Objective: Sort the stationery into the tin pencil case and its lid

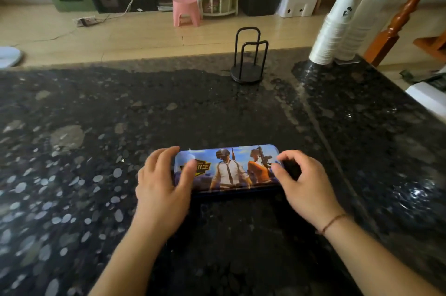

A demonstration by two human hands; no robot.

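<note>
Head view: one blue printed tin pencil case (pixel 229 167), lid shut, flat on dark speckled stone counter (pixel 96 126) toward near edge. Two armed figures printed on lid; yellow badge characters partly covered, unreadable. Left hand (pixel 164 184) grips left end, thumb on lid. Right hand (pixel 304 182) grips right end, fingers curled. One black wire stand (pixel 248 59) and two white paper-cup stacks (pixel 342 22) at far edge.

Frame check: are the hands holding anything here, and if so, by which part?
Both hold the closed tin pencil case on the counter by its short ends: left hand at the left end, thumb across the lid; right hand at the right end.
</note>
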